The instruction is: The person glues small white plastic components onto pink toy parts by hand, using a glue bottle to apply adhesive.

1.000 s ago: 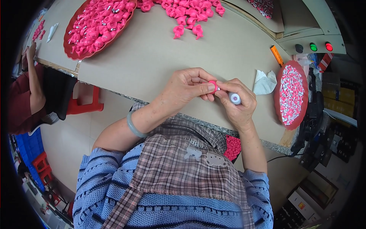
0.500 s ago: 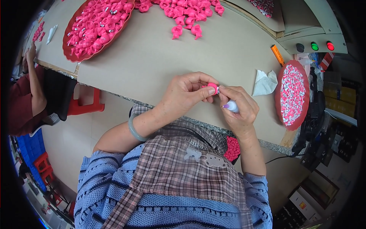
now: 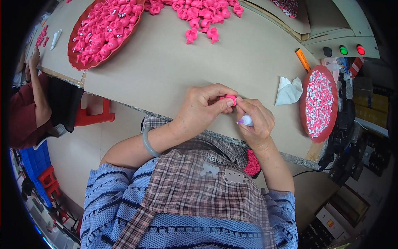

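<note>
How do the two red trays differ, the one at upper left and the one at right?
The left tray holds chunky, mostly pink pieces; the right tray holds smaller-looking pink and silvery-white bits. The left tray runs off the picture's top edge, while the right tray shows whole. Both trays are reddish and well filled.

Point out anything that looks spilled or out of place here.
The loose heap of pink pieces lies on bare tabletop beside the scalloped red tray, so it might seem spilled, though perhaps deliberate. Nothing else stands out.
</note>
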`<state>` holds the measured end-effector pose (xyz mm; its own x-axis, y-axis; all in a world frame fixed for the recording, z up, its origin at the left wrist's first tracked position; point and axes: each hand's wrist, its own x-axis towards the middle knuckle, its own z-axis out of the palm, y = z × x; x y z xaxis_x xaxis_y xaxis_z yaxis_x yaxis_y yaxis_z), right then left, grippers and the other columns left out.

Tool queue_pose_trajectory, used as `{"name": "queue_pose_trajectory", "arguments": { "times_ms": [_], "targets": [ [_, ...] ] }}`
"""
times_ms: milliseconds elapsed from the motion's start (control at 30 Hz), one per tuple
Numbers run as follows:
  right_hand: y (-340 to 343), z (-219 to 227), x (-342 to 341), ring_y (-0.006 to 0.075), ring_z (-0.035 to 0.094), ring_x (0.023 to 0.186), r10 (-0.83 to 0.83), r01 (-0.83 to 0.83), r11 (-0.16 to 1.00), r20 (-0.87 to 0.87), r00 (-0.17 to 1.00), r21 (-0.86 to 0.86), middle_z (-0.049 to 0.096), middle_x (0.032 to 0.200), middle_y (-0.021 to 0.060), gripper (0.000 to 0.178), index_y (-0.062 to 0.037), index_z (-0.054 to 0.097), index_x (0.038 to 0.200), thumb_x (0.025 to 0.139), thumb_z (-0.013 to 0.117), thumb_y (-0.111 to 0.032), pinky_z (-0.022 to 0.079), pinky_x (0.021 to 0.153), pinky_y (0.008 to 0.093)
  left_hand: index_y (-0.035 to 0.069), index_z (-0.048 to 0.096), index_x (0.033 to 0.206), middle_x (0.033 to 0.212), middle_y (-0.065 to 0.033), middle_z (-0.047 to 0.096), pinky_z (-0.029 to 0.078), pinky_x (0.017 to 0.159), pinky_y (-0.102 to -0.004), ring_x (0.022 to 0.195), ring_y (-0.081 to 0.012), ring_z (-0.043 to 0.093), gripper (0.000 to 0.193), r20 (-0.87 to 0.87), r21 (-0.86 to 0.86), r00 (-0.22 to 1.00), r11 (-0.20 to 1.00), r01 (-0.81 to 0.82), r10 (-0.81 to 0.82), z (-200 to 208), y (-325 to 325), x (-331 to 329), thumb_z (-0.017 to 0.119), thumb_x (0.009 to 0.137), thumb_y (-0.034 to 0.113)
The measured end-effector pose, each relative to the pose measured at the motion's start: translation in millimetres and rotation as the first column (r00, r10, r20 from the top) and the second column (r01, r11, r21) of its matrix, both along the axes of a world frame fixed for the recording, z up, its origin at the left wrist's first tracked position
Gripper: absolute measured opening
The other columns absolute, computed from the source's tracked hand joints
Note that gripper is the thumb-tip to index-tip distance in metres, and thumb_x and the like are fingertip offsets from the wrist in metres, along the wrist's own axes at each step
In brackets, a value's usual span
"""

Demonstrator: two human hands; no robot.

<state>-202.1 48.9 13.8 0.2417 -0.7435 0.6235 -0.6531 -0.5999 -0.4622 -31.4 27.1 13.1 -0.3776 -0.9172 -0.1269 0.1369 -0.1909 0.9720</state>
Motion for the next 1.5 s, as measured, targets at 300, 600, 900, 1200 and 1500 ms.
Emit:
{"name": "queue_pose_trajectory", "arguments": {
  "times_ms": [300,600,900,1200,1500],
  "targets": [
    [-0.5,-5.3,-2.0,0.0212,0.064,0.06,0.01,-0.01,1.0,0.013,1.0,-0.015,0.064,0.073,0.0106,0.026,0.0027,0.064,0.092,0.067,0.07,0.008,0.05,0.049,0.029,-0.003,0.067,0.104,0.084,-0.0066,0.068,0.054,0.067,-0.0228,0.074,-0.0089,0.063,0.017,-0.022,-0.017,0.999,0.999,-0.049,0.048,-3.6,4.3,-4.0,0.065,0.087,0.0],
    [-0.8,-6.3,-2.7,0.0215,0.064,0.06,0.02,-0.02,1.0,0.01,1.0,0.0,0.063,0.074,0.0108,0.026,0.0029,0.064,0.093,0.068,0.07,0.006,0.05,0.049,0.0295,-0.003,0.066,0.102,0.083,-0.0078,0.068,0.055,0.067,-0.0237,0.075,-0.0104,0.065,0.016,-0.014,-0.011,0.998,0.998,-0.061,0.061,-3.1,5.0,-4.4,0.064,0.087,-0.002],
    [-1.7,-4.0,-1.1,0.0232,0.065,0.062,0.014,-0.015,0.999,0.03,0.999,0.034,0.066,0.073,0.0127,0.026,0.0007,0.065,0.093,0.069,0.068,0.011,0.051,0.052,0.0289,-0.004,0.065,0.103,0.083,-0.0086,0.068,0.056,0.068,-0.0243,0.075,-0.0113,0.065,0.016,-0.003,-0.003,0.997,0.997,-0.075,0.075,-3.0,5.0,-4.8,0.062,0.087,-0.003],
    [-3.8,-6.5,0.9,0.0211,0.063,0.059,-0.008,0.008,1.0,0.02,1.0,-0.02,0.064,0.072,0.0106,0.024,0.0026,0.064,0.092,0.069,0.07,0.007,0.05,0.049,0.0293,-0.004,0.061,0.11,0.09,-0.0088,0.068,0.056,0.074,-0.0261,0.081,-0.0129,0.066,0.02,0.014,-0.027,1.0,1.0,-0.003,0.003,-5.0,3.0,-1.0,0.06,0.092,0.003],
    [-3.5,-8.4,1.0,0.0205,0.063,0.059,-0.018,0.018,1.0,0.031,0.999,-0.01,0.064,0.072,0.0098,0.025,0.0009,0.064,0.092,0.069,0.069,0.009,0.049,0.049,0.0287,-0.005,0.064,0.104,0.084,-0.0088,0.068,0.057,0.07,-0.0255,0.077,-0.012,0.066,0.017,-0.03,-0.012,0.997,0.997,-0.072,0.071,-2.7,4.1,-4.5,0.062,0.087,-0.004]
  ]
}}
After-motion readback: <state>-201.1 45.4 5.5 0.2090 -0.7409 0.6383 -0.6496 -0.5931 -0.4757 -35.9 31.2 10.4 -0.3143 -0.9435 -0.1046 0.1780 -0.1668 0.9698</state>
